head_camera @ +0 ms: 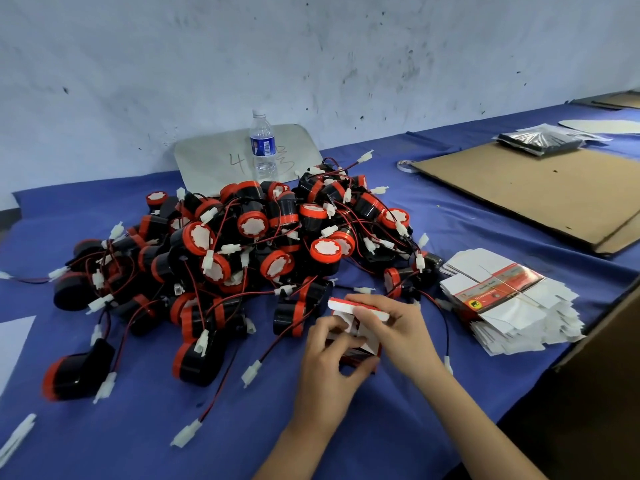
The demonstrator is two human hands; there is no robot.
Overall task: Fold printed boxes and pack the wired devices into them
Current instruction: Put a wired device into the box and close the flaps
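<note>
A small red and white printed box (355,336) is held between both hands above the blue table cover. My left hand (329,368) grips its lower left side with curled fingers. My right hand (394,327) pinches the white top flap from the right. What is inside the box is hidden by the fingers. Behind the hands lies a big pile of black and red wired devices (242,251) with white connectors. A banded stack of flat printed boxes (502,299) lies to the right of the hands.
A water bottle (263,147) stands behind the pile, in front of a grey board. Flat brown cardboard (540,192) and a tape roll (407,165) lie at the back right. A brown carton edge (602,341) rises at the right. A loose device (78,372) sits at the near left.
</note>
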